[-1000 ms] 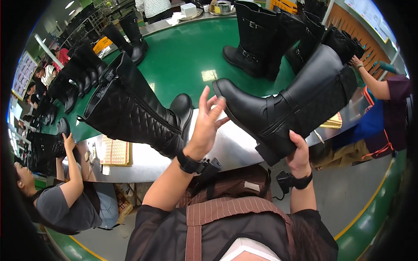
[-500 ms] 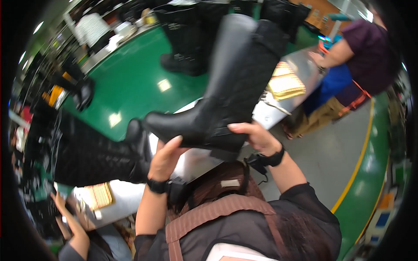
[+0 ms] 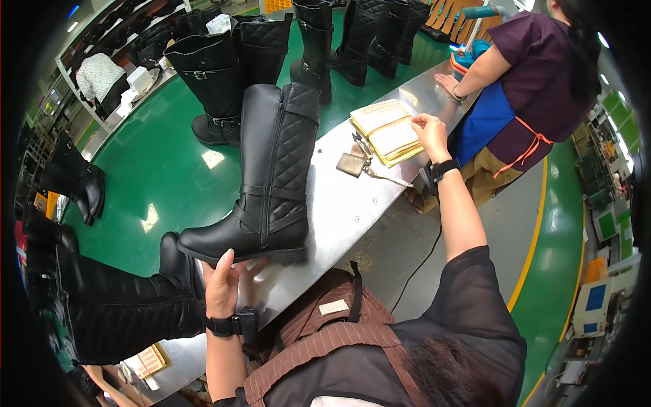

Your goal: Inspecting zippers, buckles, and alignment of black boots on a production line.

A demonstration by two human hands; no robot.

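Note:
A tall black boot (image 3: pixel 278 183) with a side zip, quilted shaft and ankle straps stands upright, its toe to the left. My left hand (image 3: pixel 222 288) grips it under the front of the sole, thumb up against the sole's edge. Farther right, my right hand (image 3: pixel 432 136) is at the right edge of a banded stack of yellow-edged, patterned sheets (image 3: pixel 390 129). Its thumb and fingertips are pinched together; whatever lies between them is too small to make out. Thread snips (image 3: pixel 361 144) and a small brownish square piece (image 3: pixel 351 164) rest beside the stack.
The metal bench (image 3: pixel 346 210) runs diagonally beneath the boot. Another black boot (image 3: pixel 129 305) lies sideways at left. Several boots (image 3: pixel 210 88) stand on the green surface beyond. A co-worker in a blue apron (image 3: pixel 485 122) leans at the bench's far right. A black cable (image 3: pixel 424 261) hangs near my right arm.
My right hand has let go of the boot and moved right to the sheets. The boot, earlier tilted in both hands, is now upright and farther left, held by my left hand alone.

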